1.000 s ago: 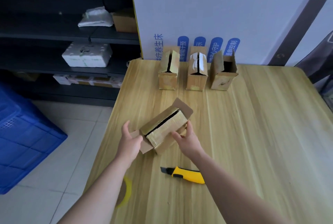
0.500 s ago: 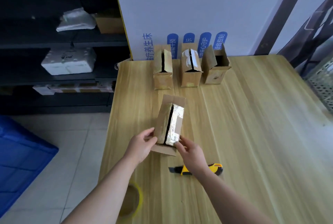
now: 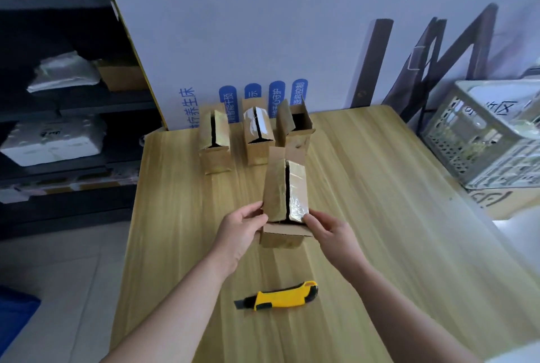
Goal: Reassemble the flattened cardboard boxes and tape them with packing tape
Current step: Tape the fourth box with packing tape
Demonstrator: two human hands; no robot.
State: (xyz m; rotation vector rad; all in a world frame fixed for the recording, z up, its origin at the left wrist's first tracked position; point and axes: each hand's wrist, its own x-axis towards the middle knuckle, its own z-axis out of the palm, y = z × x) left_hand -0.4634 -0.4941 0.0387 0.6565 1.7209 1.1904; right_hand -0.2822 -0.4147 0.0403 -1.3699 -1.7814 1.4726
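We hold one cardboard box (image 3: 285,190) formed at the middle of the counter (image 3: 380,231), left hand (image 3: 242,231) and right hand (image 3: 330,231) pinching its near end with curled fingers, but its seam gapes untaped like those of the three boxes (image 3: 257,134) at the far edge, so we judge all taping is left.

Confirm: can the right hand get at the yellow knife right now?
Probably yes, once freed: the right hand grips the box; the knife lies uncovered on the table between both forearms.
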